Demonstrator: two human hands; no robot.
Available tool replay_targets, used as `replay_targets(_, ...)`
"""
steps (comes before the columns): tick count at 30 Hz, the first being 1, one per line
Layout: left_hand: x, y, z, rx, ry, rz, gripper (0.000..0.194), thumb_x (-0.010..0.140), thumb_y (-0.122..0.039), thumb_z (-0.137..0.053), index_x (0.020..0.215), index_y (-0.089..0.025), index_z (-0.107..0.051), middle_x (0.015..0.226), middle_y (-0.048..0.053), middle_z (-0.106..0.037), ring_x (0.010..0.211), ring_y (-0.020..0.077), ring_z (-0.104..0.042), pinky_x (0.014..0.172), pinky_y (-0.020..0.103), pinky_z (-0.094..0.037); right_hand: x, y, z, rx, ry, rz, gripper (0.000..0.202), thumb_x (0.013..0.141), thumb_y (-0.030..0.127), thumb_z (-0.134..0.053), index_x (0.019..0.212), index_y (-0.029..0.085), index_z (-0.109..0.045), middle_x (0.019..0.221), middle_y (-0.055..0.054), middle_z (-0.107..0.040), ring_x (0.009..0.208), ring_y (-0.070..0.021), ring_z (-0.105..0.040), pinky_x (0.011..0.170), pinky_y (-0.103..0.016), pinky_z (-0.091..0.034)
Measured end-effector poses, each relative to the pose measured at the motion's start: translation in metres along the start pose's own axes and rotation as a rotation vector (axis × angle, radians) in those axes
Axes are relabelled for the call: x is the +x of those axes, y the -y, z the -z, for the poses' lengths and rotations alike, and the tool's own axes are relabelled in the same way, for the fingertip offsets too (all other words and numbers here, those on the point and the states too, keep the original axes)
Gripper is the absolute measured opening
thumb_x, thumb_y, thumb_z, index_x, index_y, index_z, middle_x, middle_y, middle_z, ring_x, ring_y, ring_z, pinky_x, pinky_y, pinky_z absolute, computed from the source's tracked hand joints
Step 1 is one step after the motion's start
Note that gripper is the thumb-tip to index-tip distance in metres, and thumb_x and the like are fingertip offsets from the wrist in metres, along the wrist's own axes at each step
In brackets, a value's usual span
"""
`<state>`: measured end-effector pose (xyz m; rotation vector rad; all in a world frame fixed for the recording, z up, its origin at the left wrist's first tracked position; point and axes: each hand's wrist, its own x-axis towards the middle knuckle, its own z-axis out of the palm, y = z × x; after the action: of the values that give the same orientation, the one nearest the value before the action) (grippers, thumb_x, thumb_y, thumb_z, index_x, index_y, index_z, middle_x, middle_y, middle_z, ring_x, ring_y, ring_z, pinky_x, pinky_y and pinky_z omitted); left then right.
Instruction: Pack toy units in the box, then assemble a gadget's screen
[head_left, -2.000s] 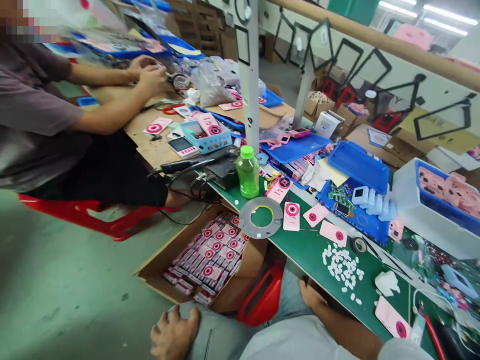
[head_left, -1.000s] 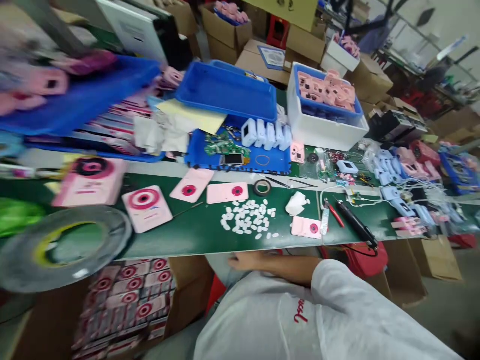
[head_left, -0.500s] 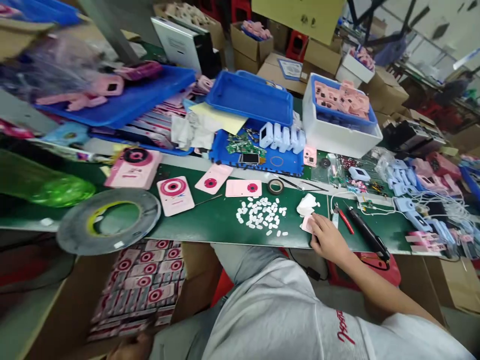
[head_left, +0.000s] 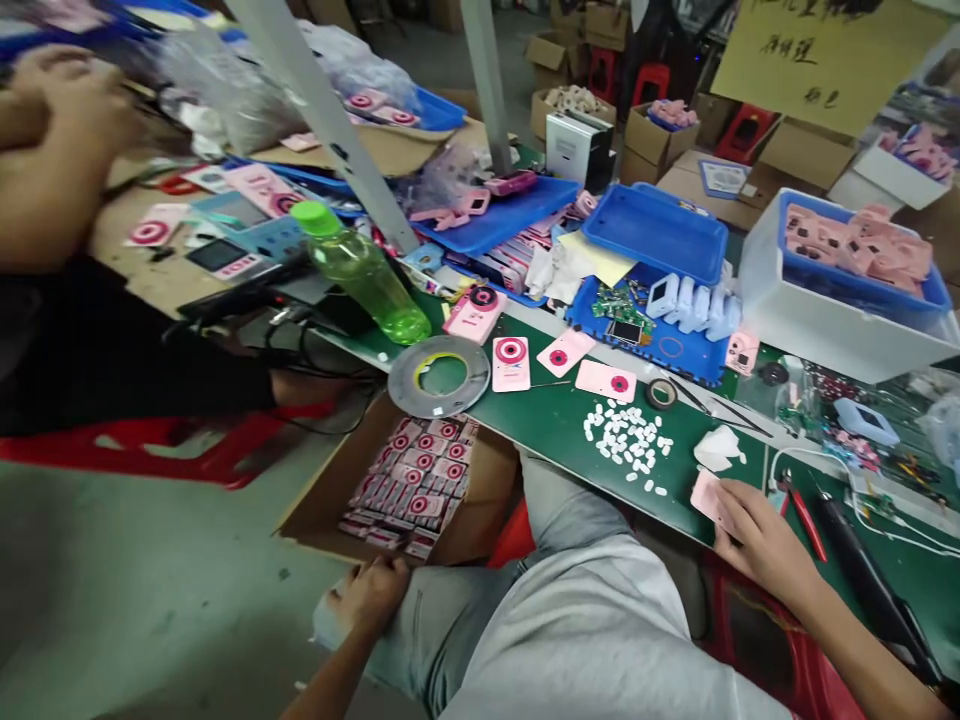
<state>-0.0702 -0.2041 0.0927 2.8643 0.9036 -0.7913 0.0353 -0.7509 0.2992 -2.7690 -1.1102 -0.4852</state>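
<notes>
My right hand (head_left: 761,530) pinches a small pink panel (head_left: 709,498) at the front edge of the green table. Just behind the panel lies a crumpled white tissue (head_left: 718,449). To its left is a scatter of small white oval pieces (head_left: 628,440). Red-handled pliers (head_left: 807,520) and a black pen-shaped tool (head_left: 862,570) lie right of that hand. My left hand (head_left: 375,593) rests on my knee with fingers curled, and nothing shows in it. Beside it, an open carton (head_left: 319,510) on the floor holds rows of pink printed boxes (head_left: 420,475).
A roll of grey tape (head_left: 401,385) overhangs the table edge near a green bottle (head_left: 364,275). Pink printed cards (head_left: 511,363) lie mid-table. Behind them stand a blue tray (head_left: 652,235) and a white foam box (head_left: 847,320). Another person's hands (head_left: 82,100) are at far left.
My view has swung left, bringing the neighbouring person and the whole carton into sight. The pink panel stays in my right hand, slightly nearer the table edge. My left hand remains beside the carton.
</notes>
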Motion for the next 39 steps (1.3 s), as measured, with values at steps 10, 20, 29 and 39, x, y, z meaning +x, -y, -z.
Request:
replay_targets(10, -0.011, -0.002, 0.001, -0.054, 0.057, 0.072, 0.048, 0.096, -0.032, -0.034, 0.111, -0.018, -0.078, 0.132, 0.017, -0.072, 0.136, 0.0359, -0.057, 0.113, 0.057, -0.039, 0.093, -0.005, -0.011, 0.096, -0.081, 0.174, 0.051, 0.092, 0.016, -0.06, 0.143, 0.017, -0.05, 0.124, -0.019, -0.067, 0.115, -0.0294, -0.068, 0.094, -0.042, -0.063)
replay_targets(20, -0.028, -0.004, -0.003, -0.151, -0.02, 0.112, 0.046, 0.096, -0.028, -0.035, 0.114, -0.016, -0.076, 0.135, 0.014, -0.071, 0.14, 0.0339, -0.053, 0.12, 0.054, -0.031, 0.235, -0.063, -0.107, 0.134, 0.233, 0.184, 0.046, 0.095, 0.045, -0.063, 0.131, 0.015, -0.06, 0.127, -0.021, -0.068, 0.116, -0.037, -0.066, 0.099, -0.053, -0.056)
replay_targets(29, -0.03, 0.0, -0.007, -0.194, -0.076, 0.137, 0.043, 0.096, -0.026, -0.037, 0.111, -0.016, -0.076, 0.131, 0.015, -0.073, 0.139, 0.0341, -0.053, 0.121, 0.055, -0.029, 0.254, -0.08, -0.099, 0.147, 0.283, 0.302, 0.053, 0.085, 0.033, -0.066, 0.134, 0.017, -0.061, 0.109, -0.015, -0.071, 0.099, -0.031, -0.068, 0.086, -0.043, -0.057)
replay_targets(39, -0.013, -0.008, -0.008, -0.198, -0.12, 0.063, 0.041, 0.097, -0.024, -0.04, 0.11, -0.014, -0.077, 0.126, 0.019, -0.073, 0.133, 0.0333, -0.059, 0.116, 0.053, -0.035, 0.345, -0.059, -0.092, 0.164, 0.321, 0.533, 0.039, 0.082, 0.024, -0.067, 0.12, 0.017, -0.065, 0.111, -0.014, -0.068, 0.104, -0.03, -0.063, 0.088, -0.042, -0.055)
